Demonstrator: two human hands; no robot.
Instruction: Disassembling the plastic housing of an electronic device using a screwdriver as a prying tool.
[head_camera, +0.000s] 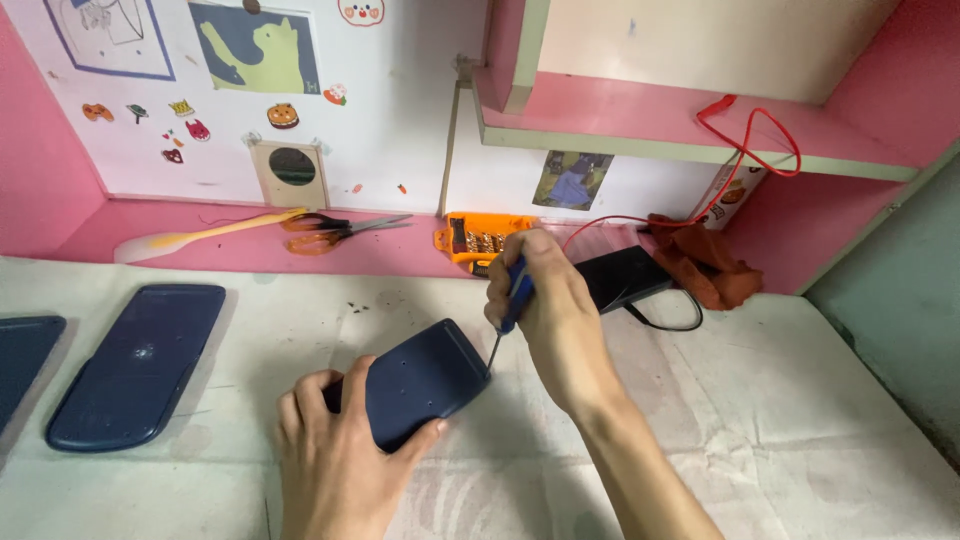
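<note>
My left hand (335, 455) grips the near end of a dark blue plastic device (425, 380) lying face down on the white table cover, thumb on one side and fingers on the other. My right hand (545, 310) is closed around a small screwdriver (510, 300) with a blue handle. The screwdriver stands nearly upright, and its thin metal tip touches the device's far right corner.
Two more dark blue casings (135, 365) (22, 360) lie at the left. On the pink ledge behind are orange-handled scissors (335, 232), a yellow spatula-like tool (205, 235), an orange bit set (482, 240), a black box (622, 277) with cable, a red cloth (710, 262) and red wire (750, 140).
</note>
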